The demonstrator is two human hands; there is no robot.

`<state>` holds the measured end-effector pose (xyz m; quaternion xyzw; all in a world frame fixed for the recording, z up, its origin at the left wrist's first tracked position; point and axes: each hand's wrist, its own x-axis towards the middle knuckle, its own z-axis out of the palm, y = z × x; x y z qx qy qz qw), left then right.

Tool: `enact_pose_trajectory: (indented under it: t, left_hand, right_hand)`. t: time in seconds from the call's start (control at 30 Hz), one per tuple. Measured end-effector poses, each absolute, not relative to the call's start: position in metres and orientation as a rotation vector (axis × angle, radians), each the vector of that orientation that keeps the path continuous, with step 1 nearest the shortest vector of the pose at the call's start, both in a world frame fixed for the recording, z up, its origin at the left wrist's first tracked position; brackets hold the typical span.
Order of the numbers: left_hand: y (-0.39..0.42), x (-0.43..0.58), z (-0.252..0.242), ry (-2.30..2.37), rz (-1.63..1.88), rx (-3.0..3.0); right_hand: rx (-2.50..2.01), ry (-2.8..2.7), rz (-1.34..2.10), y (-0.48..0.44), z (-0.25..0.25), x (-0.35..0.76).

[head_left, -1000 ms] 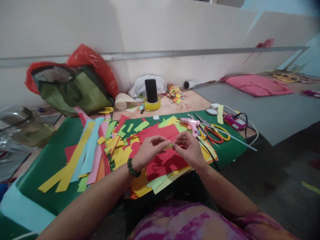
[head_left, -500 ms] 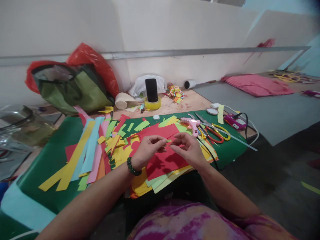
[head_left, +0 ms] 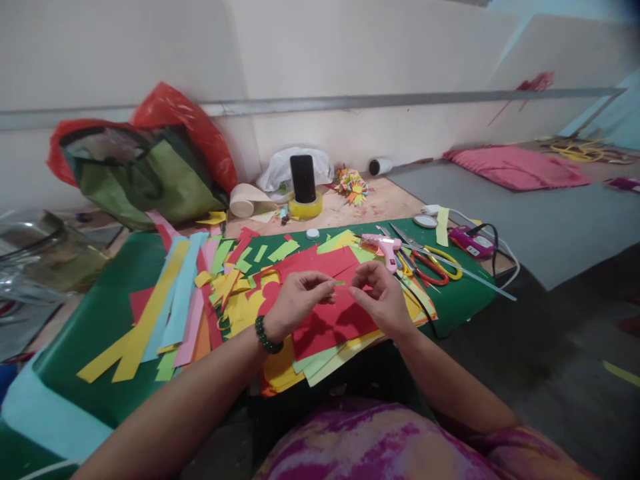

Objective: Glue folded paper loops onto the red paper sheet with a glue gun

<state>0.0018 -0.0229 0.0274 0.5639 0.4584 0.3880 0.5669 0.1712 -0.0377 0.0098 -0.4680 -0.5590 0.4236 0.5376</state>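
Observation:
Over the red paper sheet (head_left: 335, 333), my left hand (head_left: 295, 300) pinches a small green paper strip (head_left: 340, 283) between thumb and fingertips. The strip's free end points toward my right hand (head_left: 383, 300). That hand is open, its fingers curved and the thumb apart, with nothing visible between them. Yellow and pale green sheets (head_left: 327, 367) lie under the red one. Close beyond my right hand rests a pink glue gun (head_left: 385, 250). Scissors with red handles (head_left: 433, 270) and scissors with yellow handles (head_left: 453, 267) lie to its right.
Long coloured paper strips (head_left: 150, 313) and cut scraps cover the left of the green surface (head_left: 80, 333). Behind stand a phone (head_left: 303, 179) on a yellow tape roll (head_left: 306, 210), a paper ornament (head_left: 353, 187) and a green bag (head_left: 150, 177). A purple power box (head_left: 471, 241) sits right.
My right hand has drawn slightly away from the green strip, its fingers curling a little more. My left hand keeps its pinch on the strip almost in place.

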Motion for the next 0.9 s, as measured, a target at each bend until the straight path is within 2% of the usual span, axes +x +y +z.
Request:
enact_pose_trajectory:
  t: [0.23, 0.47, 0.9]
  left_hand:
    - [-0.0234, 0.0025, 0.0311, 1.071, 0.938, 1.225]
    - [-0.0224, 0.0019, 0.0309, 1.076, 0.929, 1.221]
    - [-0.0257, 0.0021, 0.0264, 1.115, 0.910, 1.552]
  right_hand:
    - [-1.098, -1.358, 1.086, -0.0410, 0.0089, 0.1688]
    - [-1.095, -1.359, 0.994, -0.0435, 0.0071, 0.1664]
    - [-1.140, -1.365, 0.926, -0.0421, 0.0062, 0.1700]
